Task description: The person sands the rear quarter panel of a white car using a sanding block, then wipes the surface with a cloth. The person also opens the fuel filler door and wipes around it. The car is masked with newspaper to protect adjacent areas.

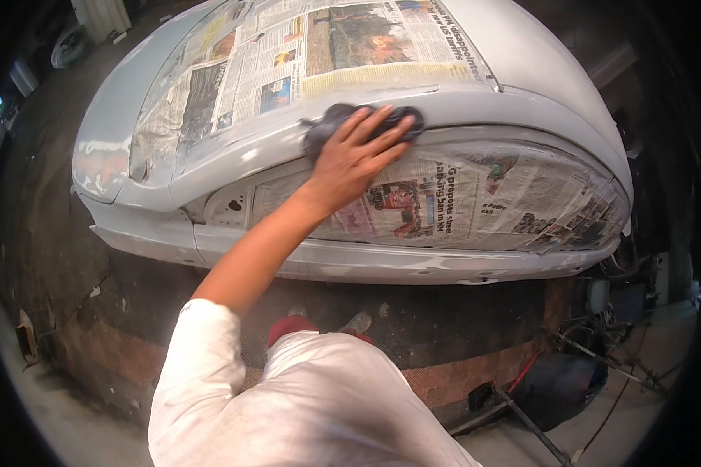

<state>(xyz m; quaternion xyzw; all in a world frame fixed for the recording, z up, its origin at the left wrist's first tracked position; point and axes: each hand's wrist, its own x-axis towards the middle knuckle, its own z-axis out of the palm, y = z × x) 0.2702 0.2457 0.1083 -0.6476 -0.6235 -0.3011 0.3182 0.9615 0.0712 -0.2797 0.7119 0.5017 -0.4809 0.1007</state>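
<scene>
My left hand (354,159) presses palm down on a bunched dark grey-blue cloth (327,132), its fingers draped over the top. Underneath the cloth is the pale grey roof rail of a car (514,105), between the windscreen and the side windows. Newspaper (273,66) covers the windscreen, and more newspaper (475,202) under clear film masks the side glass. Dull white and grey patches mark the bodywork. My right hand is out of view.
Below me the car's lower side runs close to my feet on a dark, dusty floor (413,319). At the lower right stand a metal frame (522,428) and a dark rounded bundle or container (561,385). A white post (105,19) rises at the far left.
</scene>
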